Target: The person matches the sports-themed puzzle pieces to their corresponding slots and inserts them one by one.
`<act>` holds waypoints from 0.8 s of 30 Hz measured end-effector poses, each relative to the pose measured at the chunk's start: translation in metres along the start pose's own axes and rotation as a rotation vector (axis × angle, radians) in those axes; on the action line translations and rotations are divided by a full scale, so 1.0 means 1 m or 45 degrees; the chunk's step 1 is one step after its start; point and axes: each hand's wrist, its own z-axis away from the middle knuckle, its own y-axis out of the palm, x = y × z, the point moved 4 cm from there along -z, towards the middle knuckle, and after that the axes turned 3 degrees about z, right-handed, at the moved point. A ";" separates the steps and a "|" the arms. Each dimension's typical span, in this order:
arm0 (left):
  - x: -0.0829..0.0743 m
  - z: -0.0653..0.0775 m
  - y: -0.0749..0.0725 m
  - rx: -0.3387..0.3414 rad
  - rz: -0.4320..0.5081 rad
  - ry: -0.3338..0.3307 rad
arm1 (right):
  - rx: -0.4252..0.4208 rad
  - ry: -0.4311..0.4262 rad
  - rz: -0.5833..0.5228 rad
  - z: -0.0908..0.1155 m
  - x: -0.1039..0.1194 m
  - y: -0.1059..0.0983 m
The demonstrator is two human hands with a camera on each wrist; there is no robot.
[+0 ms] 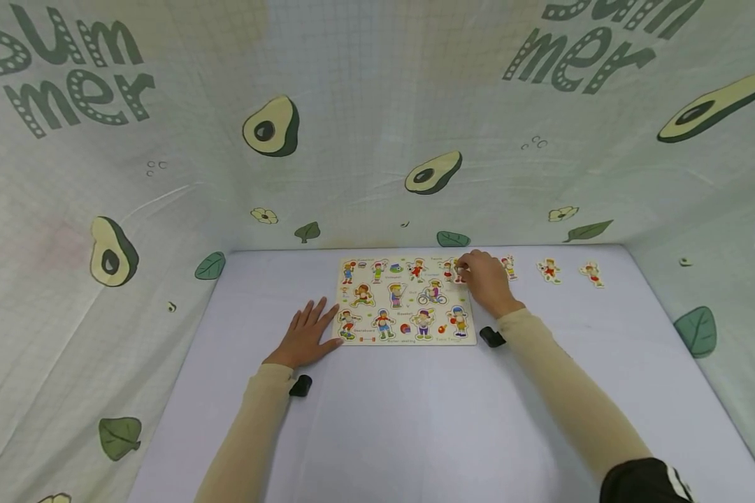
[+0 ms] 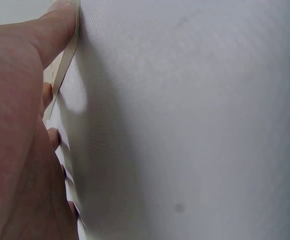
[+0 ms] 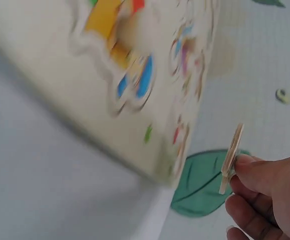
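A flat wooden puzzle board [image 1: 459, 297], covered with small pictures of children at sports, lies on the table near its far edge. My right hand [image 1: 486, 279] is over the board's upper right corner. Between thumb and fingers it pinches a thin wooden puzzle piece [image 3: 232, 152], seen edge-on in the right wrist view. With fingers spread, my left hand [image 1: 305, 337] rests at the board's left edge, fingertips and thumb right at the rim. In the left wrist view the thumb [image 2: 54, 32] lies along the board's edge.
Right of the board, in a row, lie three loose puzzle pieces: one beside my hand [image 1: 509, 267], a middle piece [image 1: 549, 270] and a far right piece [image 1: 592, 274]. A cloth printed with avocados [image 1: 272, 127] hangs behind and beside the white table [image 1: 377, 419].
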 end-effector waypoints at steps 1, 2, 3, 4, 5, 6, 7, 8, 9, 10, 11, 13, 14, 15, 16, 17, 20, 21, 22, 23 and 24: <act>0.000 0.000 0.000 0.000 0.002 0.001 | 0.001 -0.011 -0.005 0.000 0.005 0.001; 0.000 0.000 0.000 0.002 0.003 0.002 | 0.002 -0.020 -0.009 -0.001 0.010 0.001; -0.001 0.000 0.000 0.004 0.006 0.001 | 0.006 -0.026 -0.017 -0.001 0.015 0.002; -0.001 0.000 0.000 0.006 0.009 0.000 | 0.010 -0.036 -0.023 -0.002 0.020 0.003; -0.001 0.000 -0.001 0.006 0.012 0.000 | 0.012 -0.046 -0.030 -0.002 0.025 0.003; -0.002 0.000 -0.001 0.005 0.013 0.000 | 0.014 -0.057 -0.036 -0.003 0.030 0.004; -0.002 0.001 -0.001 0.003 0.012 0.000 | 0.015 -0.068 -0.041 -0.004 0.035 0.005; -0.002 0.001 -0.001 0.003 0.010 -0.001 | 0.016 -0.080 -0.043 -0.005 0.039 0.006; -0.002 0.001 -0.002 0.003 0.010 -0.002 | 0.019 -0.090 -0.047 -0.006 0.044 0.008; -0.002 0.001 -0.002 0.003 0.011 -0.004 | 0.020 -0.100 -0.049 -0.007 0.048 0.010; -0.002 0.001 -0.002 0.004 0.010 -0.005 | 0.023 -0.107 -0.053 -0.008 0.052 0.012; -0.002 0.002 -0.002 0.003 0.014 -0.007 | 0.028 -0.123 -0.052 -0.010 0.060 0.018; -0.002 0.002 -0.002 0.003 0.016 -0.007 | 0.030 -0.128 -0.054 -0.011 0.063 0.020; -0.002 0.002 -0.002 0.002 0.018 -0.007 | 0.031 -0.134 -0.058 -0.013 0.067 0.023; -0.002 0.002 -0.002 0.003 0.020 -0.007 | 0.028 -0.144 -0.056 -0.014 0.071 0.026; -0.002 0.002 -0.002 0.003 0.020 -0.006 | 0.025 -0.154 -0.057 -0.015 0.075 0.028; -0.002 0.002 -0.002 0.001 0.015 -0.001 | 0.014 -0.192 -0.066 -0.019 0.086 0.035; -0.002 0.002 -0.002 0.000 0.014 0.000 | 0.014 -0.203 -0.066 -0.020 0.090 0.037; -0.002 0.002 -0.002 -0.002 0.012 0.001 | 0.012 -0.216 -0.064 -0.022 0.094 0.039; -0.002 0.001 -0.002 -0.004 0.010 0.002 | 0.017 -0.224 -0.069 -0.024 0.097 0.042; -0.002 0.001 -0.002 -0.005 0.013 0.003 | 0.024 -0.229 -0.071 -0.025 0.101 0.044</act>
